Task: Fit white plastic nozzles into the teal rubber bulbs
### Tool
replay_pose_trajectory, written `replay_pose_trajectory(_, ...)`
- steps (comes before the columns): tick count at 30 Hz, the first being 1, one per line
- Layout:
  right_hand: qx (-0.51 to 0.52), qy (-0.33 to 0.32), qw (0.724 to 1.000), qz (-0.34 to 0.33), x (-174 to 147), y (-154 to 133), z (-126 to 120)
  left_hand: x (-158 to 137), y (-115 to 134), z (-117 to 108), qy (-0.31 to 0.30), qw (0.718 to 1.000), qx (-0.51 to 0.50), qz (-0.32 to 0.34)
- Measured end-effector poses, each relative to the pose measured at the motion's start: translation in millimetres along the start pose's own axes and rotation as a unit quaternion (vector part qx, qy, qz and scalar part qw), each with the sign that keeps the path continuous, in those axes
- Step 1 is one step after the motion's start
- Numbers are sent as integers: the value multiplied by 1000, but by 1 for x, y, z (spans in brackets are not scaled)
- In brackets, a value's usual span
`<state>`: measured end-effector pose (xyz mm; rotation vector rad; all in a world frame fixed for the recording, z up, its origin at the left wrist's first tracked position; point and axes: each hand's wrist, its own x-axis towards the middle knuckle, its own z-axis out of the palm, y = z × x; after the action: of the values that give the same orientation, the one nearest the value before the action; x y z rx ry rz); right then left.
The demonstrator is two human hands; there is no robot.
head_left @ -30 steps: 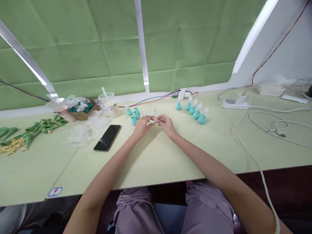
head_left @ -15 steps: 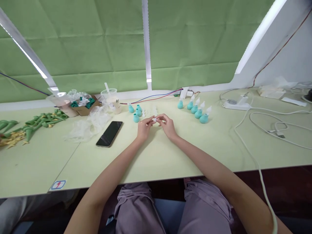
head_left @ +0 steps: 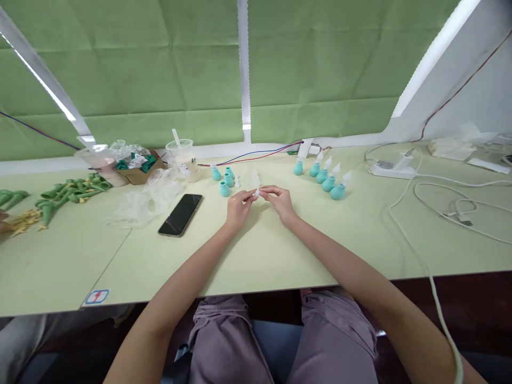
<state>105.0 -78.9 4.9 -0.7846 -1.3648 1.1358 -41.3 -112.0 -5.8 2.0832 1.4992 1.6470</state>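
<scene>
A small white plastic piece (head_left: 257,193) is pinched at the fingertips of my left hand (head_left: 239,209). My right hand (head_left: 283,205) meets it from the other side, its thumb and index finger closed on the same piece. Just beyond my left fingers stand several small turquoise pots (head_left: 224,189), open at the top. Small white pieces (head_left: 237,182) and clear tips (head_left: 256,177) are beside them, partly behind my hands. To the right, a group of turquoise pots (head_left: 338,192) carries white flame-shaped tips (head_left: 347,177); one pot (head_left: 298,168) at its left end shows a shorter top.
A phone (head_left: 181,215) lies left of my hands, near crumpled plastic bags (head_left: 154,194) and a drink cup (head_left: 186,160). Farther left are a cardboard box (head_left: 140,173) and green cone-shaped parts (head_left: 76,191). White cables (head_left: 460,213) and a power strip (head_left: 392,170) occupy the right.
The camera view has shifted slightly. My right fingers have changed their angle around the white piece, which now appears more upright between both hands.
</scene>
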Motion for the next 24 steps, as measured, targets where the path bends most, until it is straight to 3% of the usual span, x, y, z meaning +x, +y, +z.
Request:
replay_pose_trajectory(8,10,10,1000,26,0,0,-2,0,-3,1,-7,1000,14,11)
replay_pose_trajectory(24,-59,42,996,-53,-5,-9,0,-3,5,1,14,996,69,53)
